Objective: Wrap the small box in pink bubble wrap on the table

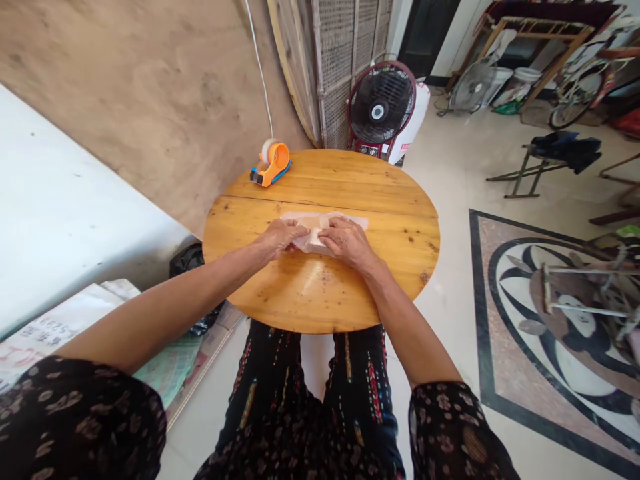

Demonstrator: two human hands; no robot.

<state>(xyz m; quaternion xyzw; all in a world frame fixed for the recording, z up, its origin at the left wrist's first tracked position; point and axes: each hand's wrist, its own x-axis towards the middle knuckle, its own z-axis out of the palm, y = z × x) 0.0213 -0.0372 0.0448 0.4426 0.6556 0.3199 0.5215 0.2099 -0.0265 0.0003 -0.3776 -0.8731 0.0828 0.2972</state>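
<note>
On the round wooden table [310,300], a small pale box-like item lies in a translucent plastic wrap [316,241]. My left hand [283,239] pinches the wrap at its left end, thumb and fingers closed. From the right, my right hand [345,239] bends over the same bundle, its fingers closed on the wrap. A flat strip of the wrap [359,221] reaches out beyond the right fingers. What exactly is inside cannot be made out. Toward the back left of the table stands an orange tape dispenser [274,167] with a roll of tape, apart from both hands.
Behind the table is a dark red electric fan [381,110]. A plywood panel [165,87] leans along the left, with a black plastic bag [187,259] and stacked sacks [75,317] below. On the right are a folding stool [545,157] and a bicycle [583,93].
</note>
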